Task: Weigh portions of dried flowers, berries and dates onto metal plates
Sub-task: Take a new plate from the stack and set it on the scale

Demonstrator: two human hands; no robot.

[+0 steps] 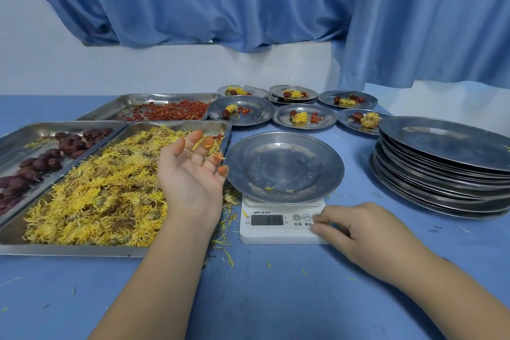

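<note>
Steel plate [284, 165], round and shiny, sits on the white scale [276, 234]. Left hand [190, 171] spreads palm-up over feathery yellow flowers [96, 196] just beside it, and right hand [358, 232], loosely bent, touches the scale.

We are seeing soft, even, bluish light falling across the worktop [276, 298], with only faint shadows lying under the stacked plates [441, 168]. The wide lens is bending the curtain [248, 8] near the edges. A dull sheen is showing on the metal, and the scale's display [267, 219] is reading blurred.
</note>
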